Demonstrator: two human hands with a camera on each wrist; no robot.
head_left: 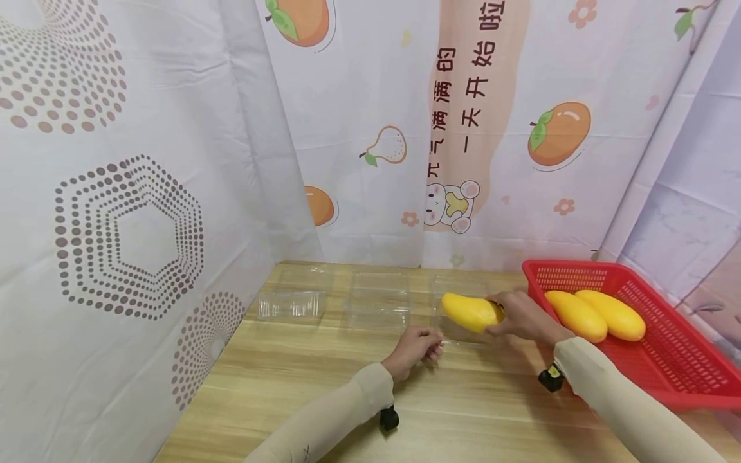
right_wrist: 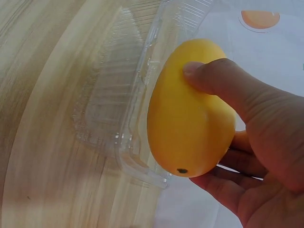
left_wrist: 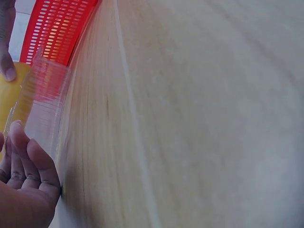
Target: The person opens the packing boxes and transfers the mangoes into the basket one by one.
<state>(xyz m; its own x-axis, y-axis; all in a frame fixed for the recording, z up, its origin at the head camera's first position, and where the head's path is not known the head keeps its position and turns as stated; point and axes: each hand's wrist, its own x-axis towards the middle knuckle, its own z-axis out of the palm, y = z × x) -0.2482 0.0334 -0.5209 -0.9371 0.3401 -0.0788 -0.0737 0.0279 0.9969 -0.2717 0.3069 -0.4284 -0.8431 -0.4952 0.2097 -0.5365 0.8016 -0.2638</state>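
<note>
In the head view my right hand (head_left: pixel 514 313) grips a yellow mango (head_left: pixel 471 312) above a clear plastic container (head_left: pixel 463 335) at the right of the row. The right wrist view shows its thumb pressed on the mango (right_wrist: pixel 190 118) and the other fingers beneath; the container (right_wrist: pixel 116 90) lies open below. My left hand (head_left: pixel 418 347) is at that container's near left corner, fingers curled. From the left wrist, the fingertips of this hand (left_wrist: pixel 31 185) seem to pinch the rim of the container (left_wrist: pixel 47 99), with the thumb partly cut off.
A red plastic basket (head_left: pixel 666 379) with two mangoes (head_left: pixel 613 315) stands at the right. More clear containers, one in the middle (head_left: pixel 379 308) and one at left (head_left: pixel 291 305), line the back of the wooden table (head_left: pixel 324 373). Printed curtains (head_left: pixel 370 96) hang behind and beside it.
</note>
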